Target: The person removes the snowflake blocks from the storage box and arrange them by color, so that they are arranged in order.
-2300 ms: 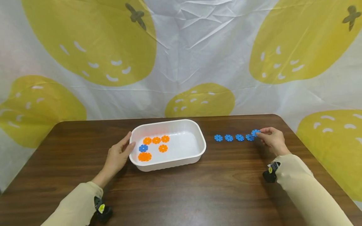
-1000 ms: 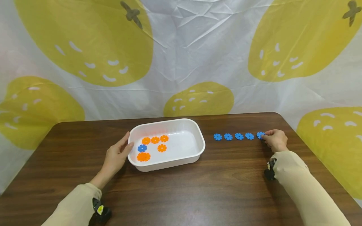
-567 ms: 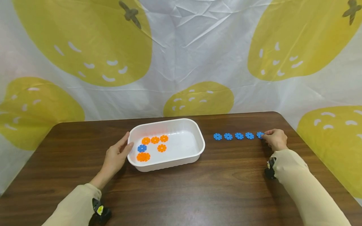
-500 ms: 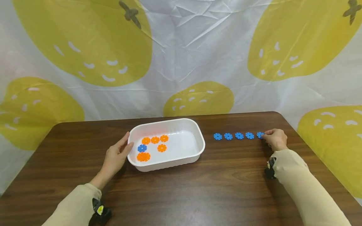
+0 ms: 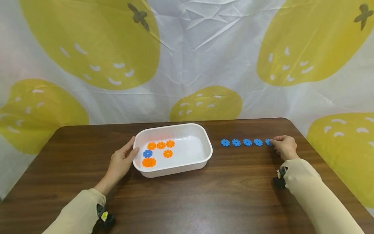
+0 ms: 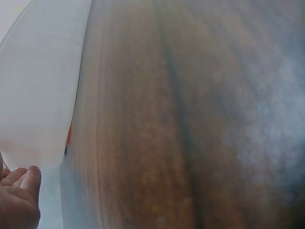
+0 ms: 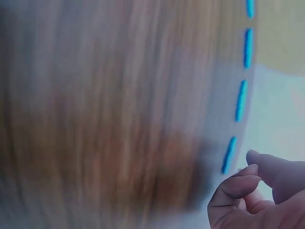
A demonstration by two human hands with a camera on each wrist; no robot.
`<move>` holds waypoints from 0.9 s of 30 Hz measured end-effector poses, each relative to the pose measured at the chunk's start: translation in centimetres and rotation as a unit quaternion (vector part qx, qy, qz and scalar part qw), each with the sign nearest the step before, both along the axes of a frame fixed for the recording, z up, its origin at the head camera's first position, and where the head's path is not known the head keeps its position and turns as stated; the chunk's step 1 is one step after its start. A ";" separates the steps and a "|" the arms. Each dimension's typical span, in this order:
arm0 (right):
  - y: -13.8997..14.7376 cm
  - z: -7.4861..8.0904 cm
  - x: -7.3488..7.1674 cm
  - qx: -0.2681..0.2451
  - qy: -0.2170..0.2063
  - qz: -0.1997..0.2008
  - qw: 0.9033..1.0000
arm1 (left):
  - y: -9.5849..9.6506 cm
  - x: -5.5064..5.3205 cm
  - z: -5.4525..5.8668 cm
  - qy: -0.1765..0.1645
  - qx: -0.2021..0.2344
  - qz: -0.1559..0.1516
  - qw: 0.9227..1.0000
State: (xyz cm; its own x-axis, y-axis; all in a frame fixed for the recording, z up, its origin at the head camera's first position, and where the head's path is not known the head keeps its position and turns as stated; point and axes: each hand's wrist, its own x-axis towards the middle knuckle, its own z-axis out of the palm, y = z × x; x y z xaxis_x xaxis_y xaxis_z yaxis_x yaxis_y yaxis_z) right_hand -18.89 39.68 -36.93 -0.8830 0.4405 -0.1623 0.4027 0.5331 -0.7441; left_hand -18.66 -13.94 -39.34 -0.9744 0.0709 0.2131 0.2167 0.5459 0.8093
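My left hand (image 5: 120, 160) grips the left end of a white plastic basin (image 5: 187, 168), thumb at the rim and fingers along the outer wall. Inside lie several orange notched plastic discs (image 5: 168, 153), two of them overlapping, and one blue notched disc (image 5: 147, 153). To the right of the basin, blue notched discs (image 5: 247, 142) lie flat in a spaced row. At the row's right end, my right hand (image 5: 285, 147) pinches the last blue disc (image 5: 268, 142), its fingertips covering part of it. In the right wrist view that disc is hidden behind the curled fingers (image 7: 233, 191).
The brown wooden table (image 5: 187, 204) ends at a back edge just beyond the row and the basin. Behind it hangs a white cloth (image 5: 201, 65) with a yellow fruit print. A black wrist camera (image 5: 279, 178) sits under the right sleeve.
My right hand has brought the last blue disc down from overlapping its neighbour to the right end of the row. The disc then stays there. The left hand keeps its hold on the basin.
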 end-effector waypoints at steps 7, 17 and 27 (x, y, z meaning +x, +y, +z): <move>-3.0 1.2 -0.2 -0.026 0.047 0.043 0.998 | 0.0 0.1 0.2 -0.005 0.001 0.001 1.000; -9.8 3.2 -1.1 -0.106 0.094 0.118 0.983 | 0.1 0.0 0.2 -0.012 0.005 0.000 1.000; -17.7 3.9 -1.8 -0.183 0.124 0.167 0.961 | 0.1 -0.1 0.1 -0.014 0.014 -0.001 1.000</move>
